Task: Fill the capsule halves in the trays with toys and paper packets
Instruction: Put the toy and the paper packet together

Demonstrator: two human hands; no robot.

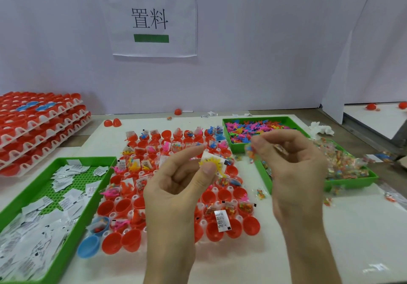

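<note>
Both hands are raised mid-frame over the work surface, palms turned toward each other.

Left hand [176, 187]: thumb and forefinger pinch a yellow spiky toy [209, 162] against a white paper packet [208, 155]; the other fingers are curled in.

Right hand [293, 169]: fingers are curled, and the tips grasp a small clear packet [251, 151] of coloured bits. It is blurred, so we cannot tell its contents.

Capsule tray [204, 223]: centre of frame, below and behind the hands. It holds red capsule halves [123, 206]. Many far halves hold toys and packets, while several near ones are bare. A blue capsule half [89, 246] sits at its lower left corner.

Surface: a green tray [88, 158] of loose paper packets [33, 228] lies lower left. At upper right, a second green tray [242, 119] holds coloured toys [248, 129]. Just right of the hands, a third green tray [352, 181] holds clear packets [343, 167]. A stack of filled capsule trays [39, 125] stands at the left edge.

Room: a white partition wall [264, 52] carries a paper sign [152, 19] reading 置料.
</note>
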